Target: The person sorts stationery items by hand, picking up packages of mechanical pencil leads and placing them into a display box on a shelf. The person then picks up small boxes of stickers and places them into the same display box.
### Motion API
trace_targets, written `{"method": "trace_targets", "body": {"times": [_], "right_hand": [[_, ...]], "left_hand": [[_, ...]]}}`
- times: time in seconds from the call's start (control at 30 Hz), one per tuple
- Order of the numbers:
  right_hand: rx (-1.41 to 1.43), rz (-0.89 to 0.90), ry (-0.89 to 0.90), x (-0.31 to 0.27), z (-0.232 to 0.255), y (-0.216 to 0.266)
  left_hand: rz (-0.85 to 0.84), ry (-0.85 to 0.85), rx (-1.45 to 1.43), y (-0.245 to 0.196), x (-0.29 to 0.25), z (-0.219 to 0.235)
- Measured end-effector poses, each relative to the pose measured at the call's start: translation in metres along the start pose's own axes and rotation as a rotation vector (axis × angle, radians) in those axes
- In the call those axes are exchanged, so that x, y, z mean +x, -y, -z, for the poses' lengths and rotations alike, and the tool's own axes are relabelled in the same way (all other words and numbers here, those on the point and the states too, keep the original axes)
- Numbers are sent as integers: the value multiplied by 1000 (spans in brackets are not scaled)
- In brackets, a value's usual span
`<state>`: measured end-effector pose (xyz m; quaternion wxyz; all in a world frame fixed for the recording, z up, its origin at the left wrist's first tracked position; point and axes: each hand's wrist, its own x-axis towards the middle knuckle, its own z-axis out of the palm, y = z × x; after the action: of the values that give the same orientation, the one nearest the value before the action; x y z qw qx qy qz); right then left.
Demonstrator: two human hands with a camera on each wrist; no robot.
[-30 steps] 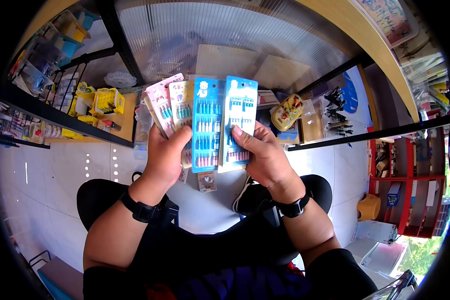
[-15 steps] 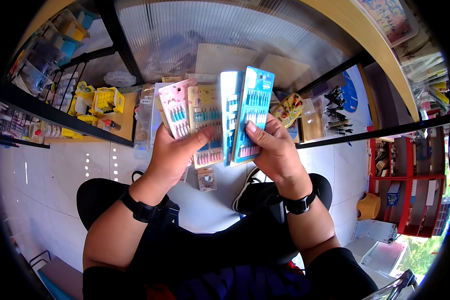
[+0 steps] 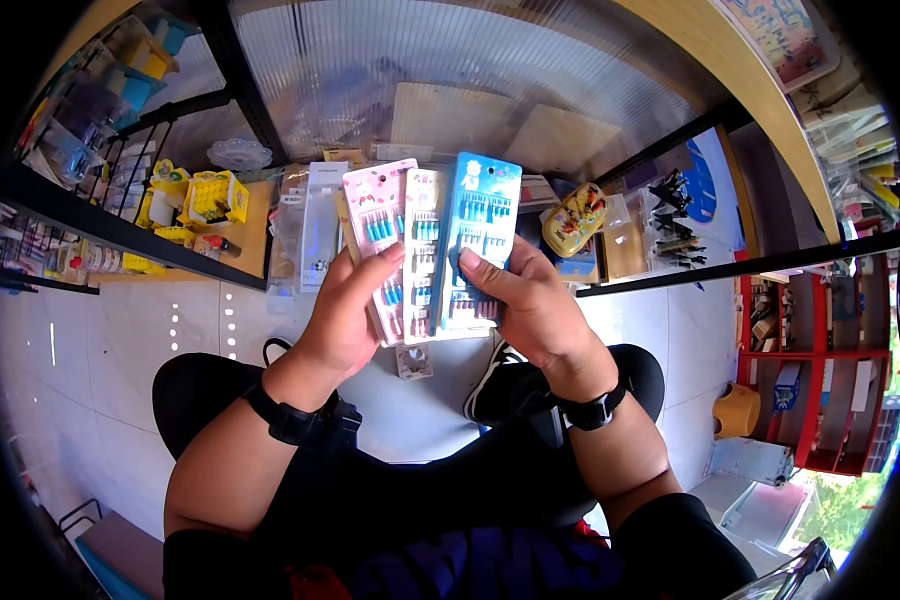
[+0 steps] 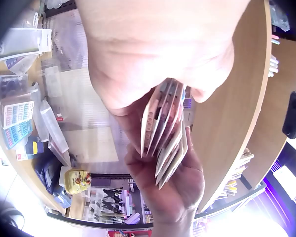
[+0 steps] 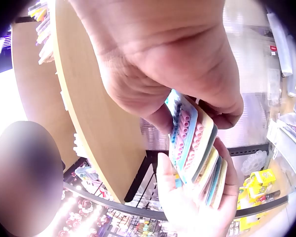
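Note:
Flat blister cards with rows of small blue and pink capped tips are fanned out between both hands. My left hand (image 3: pixel 342 310) holds a pink card (image 3: pixel 375 190) with a cream card (image 3: pixel 425 190) at its right, thumb over the front of the pink one. My right hand (image 3: pixel 545 310) grips a blue card (image 3: pixel 490 180) with its thumb across the front. The blue card's left edge meets the cream card. Edge-on in the left wrist view, several stacked cards (image 4: pixel 170 153) show. Seen from the right wrist, more card edges (image 5: pixel 212 185) lie in the left hand.
Behind the hands is a wooden shelf with a patterned yellow case (image 3: pixel 575 220) and clear packages (image 3: pixel 320 225). A yellow basket (image 3: pixel 215 200) stands at the left. Dark metal shelf bars (image 3: pixel 690 275) cross on both sides. A small box (image 3: pixel 415 361) appears below the cards.
The right hand moved right with the blue cards, apart from the left, then came back left against the cream card. The left hand's cards have shifted right; only one blue card face shows now.

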<state>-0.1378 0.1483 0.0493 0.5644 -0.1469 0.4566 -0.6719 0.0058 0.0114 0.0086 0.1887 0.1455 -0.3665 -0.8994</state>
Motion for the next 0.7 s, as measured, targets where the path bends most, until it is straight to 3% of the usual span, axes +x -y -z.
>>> {"method": "trace_targets", "body": {"times": [0.03, 0.17, 0.23, 0.37, 0.47, 0.7], "right_hand": [[-16, 13, -23, 0, 1, 1], [-24, 113, -84, 1, 7, 3], [10, 139, -14, 0, 14, 13], [95, 121, -51, -9, 16, 23], [129, 46, 109, -11, 21, 25], [35, -10, 85, -8, 11, 16]], "left_hand": [[31, 34, -135, -3, 0, 1], [6, 8, -19, -5, 2, -3], [14, 14, 19, -6, 3, -1], [-5, 31, 10, -5, 5, -2], [-2, -22, 48, -1, 4, 1], [-57, -7, 143, -2, 2, -2]]}}
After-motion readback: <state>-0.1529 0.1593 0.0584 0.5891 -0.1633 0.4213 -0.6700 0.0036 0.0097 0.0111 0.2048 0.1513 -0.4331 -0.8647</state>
